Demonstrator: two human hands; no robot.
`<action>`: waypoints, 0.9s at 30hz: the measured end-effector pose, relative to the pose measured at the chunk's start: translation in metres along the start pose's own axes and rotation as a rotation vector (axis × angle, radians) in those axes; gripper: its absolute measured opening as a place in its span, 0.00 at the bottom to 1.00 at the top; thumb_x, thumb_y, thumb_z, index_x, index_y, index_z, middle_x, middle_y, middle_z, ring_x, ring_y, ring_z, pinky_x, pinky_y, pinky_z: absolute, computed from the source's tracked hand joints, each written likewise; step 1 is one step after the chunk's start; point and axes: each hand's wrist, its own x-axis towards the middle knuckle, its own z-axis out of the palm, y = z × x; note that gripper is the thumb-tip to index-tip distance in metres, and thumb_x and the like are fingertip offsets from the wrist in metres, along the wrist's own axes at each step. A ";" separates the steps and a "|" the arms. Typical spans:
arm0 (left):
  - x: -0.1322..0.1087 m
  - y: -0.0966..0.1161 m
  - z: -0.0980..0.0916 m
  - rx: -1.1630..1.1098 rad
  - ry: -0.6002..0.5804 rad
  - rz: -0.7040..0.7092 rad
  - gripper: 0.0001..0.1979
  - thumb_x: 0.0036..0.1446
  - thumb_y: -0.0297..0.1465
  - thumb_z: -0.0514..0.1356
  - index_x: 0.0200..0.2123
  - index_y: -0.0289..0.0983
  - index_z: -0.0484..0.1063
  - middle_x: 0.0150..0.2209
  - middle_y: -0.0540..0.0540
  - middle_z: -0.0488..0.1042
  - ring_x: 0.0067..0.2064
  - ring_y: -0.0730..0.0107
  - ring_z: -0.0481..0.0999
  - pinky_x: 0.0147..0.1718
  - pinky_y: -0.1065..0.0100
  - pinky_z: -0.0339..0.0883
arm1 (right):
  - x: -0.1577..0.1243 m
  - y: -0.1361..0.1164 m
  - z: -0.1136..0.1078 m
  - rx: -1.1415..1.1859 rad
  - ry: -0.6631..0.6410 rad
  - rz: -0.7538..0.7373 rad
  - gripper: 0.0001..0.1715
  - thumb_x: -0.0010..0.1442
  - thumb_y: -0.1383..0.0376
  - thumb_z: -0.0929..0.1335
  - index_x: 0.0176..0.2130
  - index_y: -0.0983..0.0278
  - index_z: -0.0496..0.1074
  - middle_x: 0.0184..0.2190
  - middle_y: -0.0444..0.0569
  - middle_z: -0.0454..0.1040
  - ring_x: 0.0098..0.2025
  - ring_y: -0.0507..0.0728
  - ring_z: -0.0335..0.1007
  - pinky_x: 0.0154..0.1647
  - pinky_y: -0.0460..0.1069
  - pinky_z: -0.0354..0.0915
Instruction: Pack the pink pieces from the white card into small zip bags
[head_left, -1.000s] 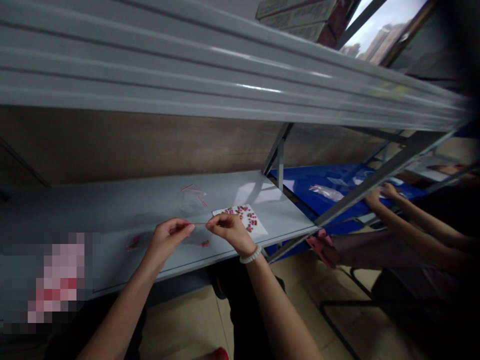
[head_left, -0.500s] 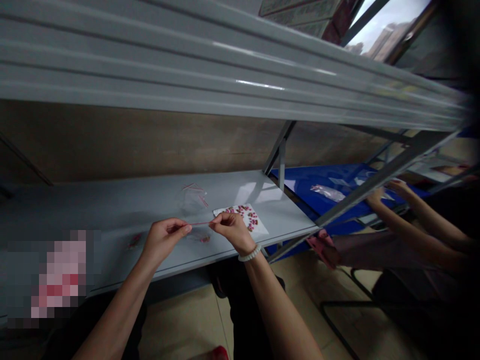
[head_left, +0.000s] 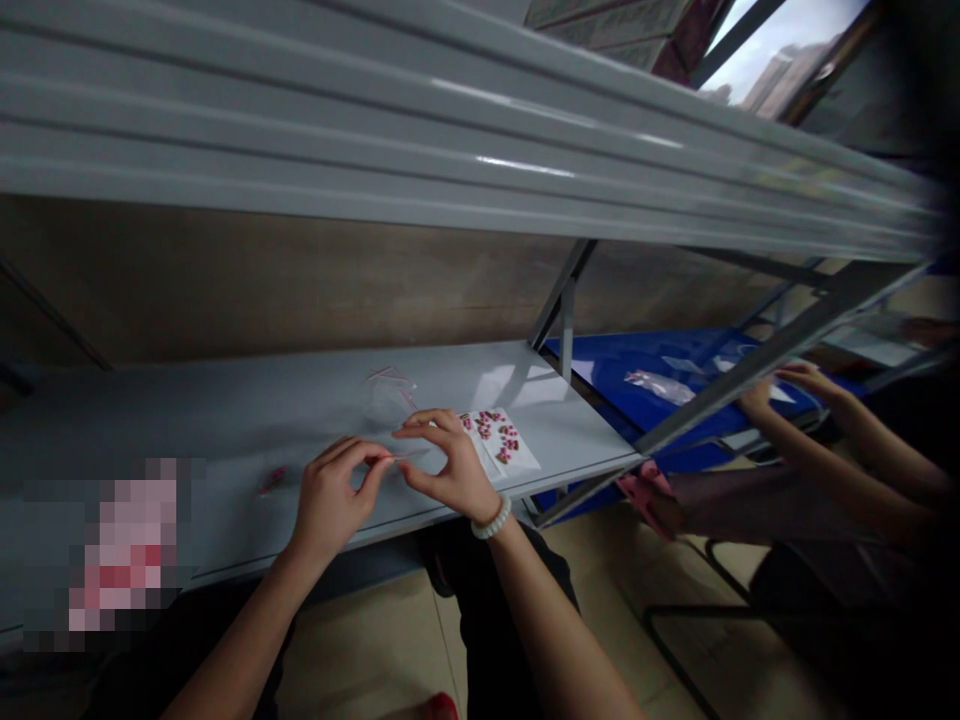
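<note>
Both my hands work low over a grey metal shelf (head_left: pixel 225 420). My left hand (head_left: pixel 330 500) pinches the left end of a small clear bag with a red strip (head_left: pixel 405 455). My right hand (head_left: pixel 446 470), with a white bead bracelet on its wrist, holds the bag's right end between thumb and curled fingers, the index finger raised above it. Just right of my right hand lies a white sheet of pink and red stickers (head_left: pixel 504 442). Behind the hands lie clear bags (head_left: pixel 386 392) with red strips.
A small red piece (head_left: pixel 270 480) lies on the shelf to the left. A grey shelf beam (head_left: pixel 450 150) hangs overhead. To the right, another person's hands (head_left: pixel 780 392) work at a blue shelf (head_left: pixel 622 365) with a clear bag on it. Slanted metal struts (head_left: pixel 559 300) divide the two.
My hands have come down closer to the shelf and nearer each other. The right hand's fingers have opened from a tight pinch into a looser curl over the bag.
</note>
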 end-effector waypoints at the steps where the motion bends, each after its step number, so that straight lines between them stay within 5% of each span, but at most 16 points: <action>1: -0.001 0.001 0.001 0.015 -0.007 0.017 0.05 0.58 0.30 0.58 0.31 0.39 0.73 0.30 0.49 0.77 0.34 0.67 0.75 0.37 0.68 0.66 | 0.000 0.000 0.002 -0.004 -0.017 -0.005 0.12 0.50 0.67 0.73 0.39 0.60 0.77 0.40 0.50 0.74 0.47 0.59 0.68 0.51 0.56 0.60; 4: -0.003 0.001 0.003 0.033 -0.026 0.035 0.05 0.58 0.30 0.57 0.31 0.39 0.72 0.30 0.48 0.76 0.34 0.67 0.75 0.37 0.67 0.66 | 0.001 0.002 0.004 0.026 -0.055 0.003 0.02 0.52 0.68 0.72 0.30 0.61 0.76 0.32 0.47 0.76 0.40 0.57 0.70 0.48 0.54 0.61; 15: -0.004 0.006 0.001 -0.003 -0.047 0.014 0.04 0.58 0.30 0.58 0.31 0.39 0.71 0.30 0.49 0.76 0.34 0.67 0.75 0.36 0.67 0.65 | -0.001 0.004 -0.001 0.088 -0.145 -0.021 0.02 0.54 0.67 0.71 0.30 0.62 0.73 0.31 0.47 0.75 0.38 0.56 0.69 0.46 0.53 0.62; 27: 0.000 0.001 -0.014 0.061 0.030 0.052 0.06 0.58 0.29 0.58 0.28 0.39 0.71 0.28 0.50 0.75 0.33 0.68 0.73 0.35 0.67 0.64 | 0.000 0.005 0.000 0.239 -0.078 0.129 0.04 0.53 0.64 0.73 0.29 0.63 0.76 0.28 0.48 0.76 0.34 0.55 0.72 0.40 0.51 0.65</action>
